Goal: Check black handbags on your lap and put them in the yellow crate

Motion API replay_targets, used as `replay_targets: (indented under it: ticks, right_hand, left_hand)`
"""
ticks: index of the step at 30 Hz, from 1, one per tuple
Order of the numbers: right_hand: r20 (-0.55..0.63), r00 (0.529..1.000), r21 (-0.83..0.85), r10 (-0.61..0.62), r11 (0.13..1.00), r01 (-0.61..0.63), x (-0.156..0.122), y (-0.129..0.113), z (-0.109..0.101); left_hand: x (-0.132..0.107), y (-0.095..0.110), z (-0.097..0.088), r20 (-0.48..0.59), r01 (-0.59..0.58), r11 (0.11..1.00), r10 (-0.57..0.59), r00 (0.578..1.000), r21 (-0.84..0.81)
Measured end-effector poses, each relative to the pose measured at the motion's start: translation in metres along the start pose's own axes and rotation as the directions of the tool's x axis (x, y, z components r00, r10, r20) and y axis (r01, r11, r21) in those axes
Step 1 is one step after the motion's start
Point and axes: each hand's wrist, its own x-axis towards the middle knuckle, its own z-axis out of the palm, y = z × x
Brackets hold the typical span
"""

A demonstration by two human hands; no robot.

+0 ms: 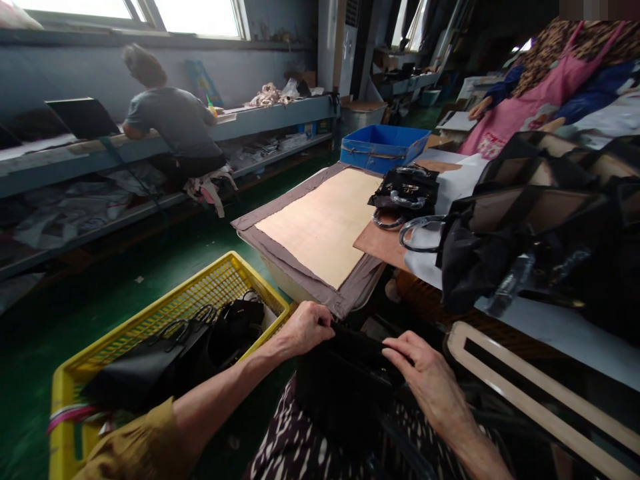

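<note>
A black bag [345, 373] rests on my lap, dark enough that its details are hard to make out. My left hand [309, 328] is closed on the left end of its top edge, fingers curled over it. At the right end of the same edge, my right hand [420, 367] pinches the bag between thumb and fingers. Patterned cloth [295, 440] covers my legs beneath the bag. Left of me, a yellow plastic crate [175, 283] holds several black handbags [160, 360] with looped handles.
Ahead stands a board-topped bin [320, 220], with a blue crate [383, 143] behind it. Black handbags [530, 220] crowd the table at right; a small black bag [407, 187] lies at its edge. A slotted wooden frame [540, 393] juts in. Two people work nearby.
</note>
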Motion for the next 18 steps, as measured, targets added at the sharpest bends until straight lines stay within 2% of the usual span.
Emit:
replay_targets:
  ticks: [6, 12, 18]
  right_hand:
    - [-0.029, 0.995, -0.124, -0.099, 0.988, 0.095, 0.004, -0.008, 0.001]
    - [0.030, 0.985, -0.225, -0.172, 0.959, 0.174, 0.012, -0.020, 0.010]
    - [0.076, 0.964, -0.233, -0.254, 0.936, 0.265, 0.021, -0.022, 0.016]
  left_hand:
    - [-0.001, 0.002, 0.000, -0.008, 0.008, 1.000, -0.007, 1.000, 0.020]
    - [-0.001, 0.004, 0.002, -0.003, 0.011, 1.000, -0.011, 1.000, 0.015]
    - [-0.001, 0.002, 0.001, -0.007, 0.018, 0.999, -0.019, 1.000, -0.027]
